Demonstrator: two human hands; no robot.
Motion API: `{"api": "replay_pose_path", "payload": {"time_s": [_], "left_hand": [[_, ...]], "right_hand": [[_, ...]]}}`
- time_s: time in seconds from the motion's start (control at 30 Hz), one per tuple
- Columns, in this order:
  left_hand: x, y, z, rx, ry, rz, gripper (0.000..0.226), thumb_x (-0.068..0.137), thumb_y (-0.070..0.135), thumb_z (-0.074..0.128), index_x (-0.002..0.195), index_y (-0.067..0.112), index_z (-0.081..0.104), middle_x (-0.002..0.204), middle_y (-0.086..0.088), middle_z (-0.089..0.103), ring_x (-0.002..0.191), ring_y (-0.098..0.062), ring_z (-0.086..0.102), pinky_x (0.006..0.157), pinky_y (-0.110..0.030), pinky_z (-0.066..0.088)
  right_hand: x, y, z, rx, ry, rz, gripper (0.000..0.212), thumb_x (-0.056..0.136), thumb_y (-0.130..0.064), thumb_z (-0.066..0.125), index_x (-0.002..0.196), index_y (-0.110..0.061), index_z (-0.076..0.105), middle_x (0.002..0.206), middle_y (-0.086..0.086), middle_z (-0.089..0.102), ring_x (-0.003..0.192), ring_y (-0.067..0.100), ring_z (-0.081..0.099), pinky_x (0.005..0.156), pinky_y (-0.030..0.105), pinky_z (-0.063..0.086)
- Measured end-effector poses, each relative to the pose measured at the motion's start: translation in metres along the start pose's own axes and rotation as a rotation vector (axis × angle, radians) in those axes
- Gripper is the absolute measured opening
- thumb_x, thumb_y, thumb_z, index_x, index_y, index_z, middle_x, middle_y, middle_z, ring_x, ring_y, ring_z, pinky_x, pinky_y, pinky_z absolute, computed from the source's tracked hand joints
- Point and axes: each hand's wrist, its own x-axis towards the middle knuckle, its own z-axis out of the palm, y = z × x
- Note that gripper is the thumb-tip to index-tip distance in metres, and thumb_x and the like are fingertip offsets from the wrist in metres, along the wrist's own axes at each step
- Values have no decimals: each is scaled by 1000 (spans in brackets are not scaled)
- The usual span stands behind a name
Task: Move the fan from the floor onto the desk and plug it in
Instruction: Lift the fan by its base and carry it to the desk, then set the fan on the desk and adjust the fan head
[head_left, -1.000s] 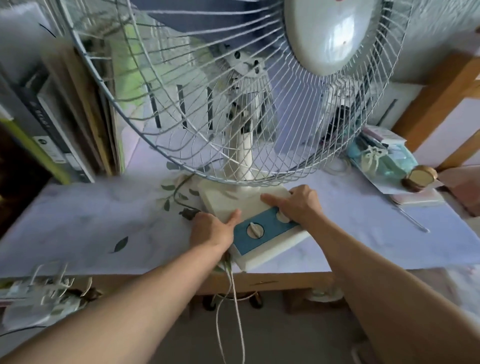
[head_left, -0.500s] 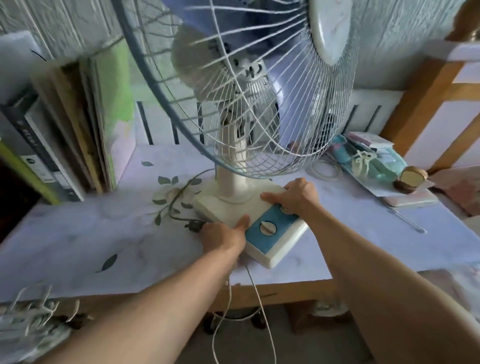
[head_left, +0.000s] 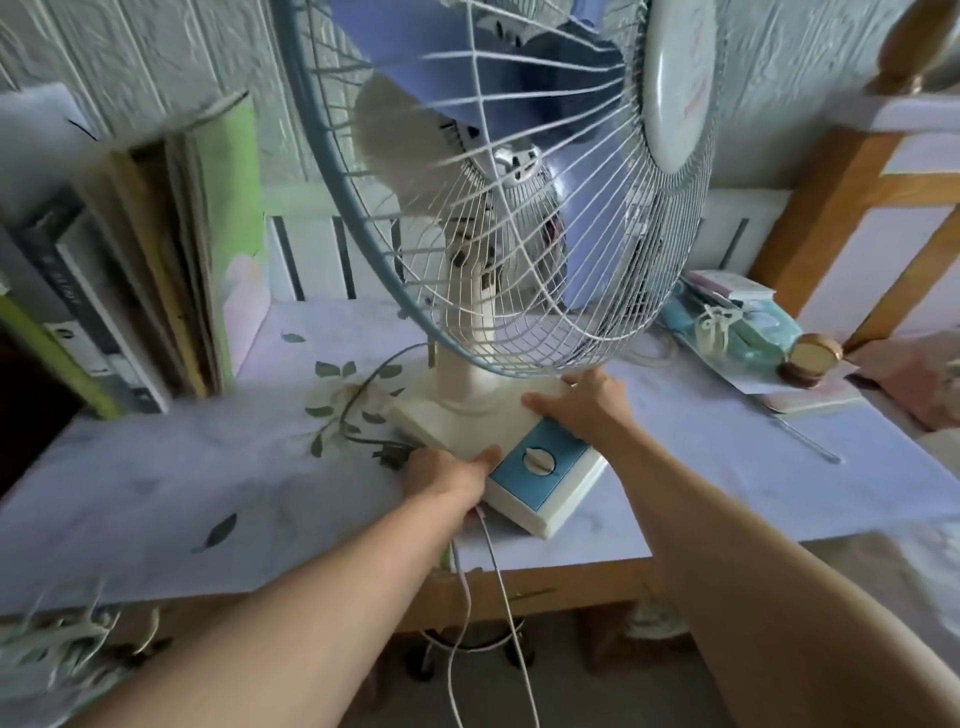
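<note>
The fan (head_left: 478, 332) stands on the desk (head_left: 156, 483), a white table fan with blue blades, a wire cage and a cream base with a blue control panel. Its head is turned to the right. My left hand (head_left: 447, 475) grips the base's near-left edge, thumb on top. My right hand (head_left: 582, 402) presses on the base's right side, just behind the panel. A thin white cord (head_left: 498, 597) hangs from under my left hand over the desk's front edge toward the floor. A dark cord (head_left: 363, 395) loops on the desk left of the base; the plug is not visible.
Books and folders (head_left: 156, 291) lean upright at the desk's left. Face masks, papers and a round gold-lidded jar (head_left: 810, 356) lie at the right, with a thin rod (head_left: 805, 441) nearer. A wooden bed frame (head_left: 852, 208) rises on the right. White hangers (head_left: 62, 644) lie at lower left.
The fan's base has slid further back onto the desk and turned, so the head now faces right. Both hands stayed on the base and moved with it.
</note>
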Motion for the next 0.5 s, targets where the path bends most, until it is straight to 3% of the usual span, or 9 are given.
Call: {"api": "replay_pose_path", "payload": {"time_s": [0.07, 0.13, 0.27, 0.33, 0.4, 0.43, 0.5], "left_hand": [[-7, 1, -8, -71, -89, -44, 43, 77, 31, 74, 104, -1, 61, 83, -12, 70, 67, -27, 71, 61, -35, 60], [-17, 3, -23, -40, -140, -111, 28, 81, 16, 71, 100, -2, 61, 61, -6, 64, 43, -15, 61, 39, -22, 48], [-30, 3, -64, 109, -81, -159, 24, 88, 4, 55, 109, -6, 60, 57, -8, 61, 42, -15, 56, 34, -21, 43], [-35, 4, -87, 212, -52, -127, 35, 88, 5, 52, 122, -2, 56, 65, -11, 65, 43, -16, 55, 35, -23, 42], [-39, 7, -112, 291, 0, -65, 45, 88, 5, 50, 132, 6, 47, 96, -14, 72, 43, -15, 54, 30, -19, 36], [-41, 8, -125, 320, 26, -37, 46, 87, 5, 49, 133, 10, 45, 112, -14, 69, 42, -14, 53, 27, -16, 33], [-46, 9, -149, 358, 48, -16, 42, 87, 6, 48, 129, 13, 47, 119, -13, 66, 48, -15, 57, 28, -17, 34]], "right_hand": [[-8, -4, 1, -78, 14, -4, 62, 67, -57, 69, 111, -14, 61, 110, 12, 62, 102, 30, 58, 83, 39, 53], [-22, -10, 2, -88, 28, 19, 72, 68, -55, 70, 121, -9, 53, 121, 14, 54, 115, 32, 50, 94, 43, 48], [-57, -23, 1, -147, -11, 24, 77, 69, -57, 68, 124, -6, 49, 133, 14, 43, 124, 31, 33, 102, 44, 37], [-73, -28, 0, -115, -50, 37, 79, 69, -55, 69, 129, -9, 44, 139, 13, 38, 129, 31, 28, 105, 44, 34], [-88, -36, -2, -108, -92, 42, 83, 71, -52, 71, 135, -11, 38, 144, 13, 33, 134, 32, 23, 109, 46, 30], [-94, -41, -2, -109, -106, 34, 85, 71, -51, 71, 138, -12, 36, 145, 14, 32, 135, 32, 22, 111, 45, 28], [-107, -51, -3, -106, -124, 8, 86, 72, -48, 71, 139, -11, 33, 146, 15, 32, 135, 33, 21, 112, 44, 25]]}}
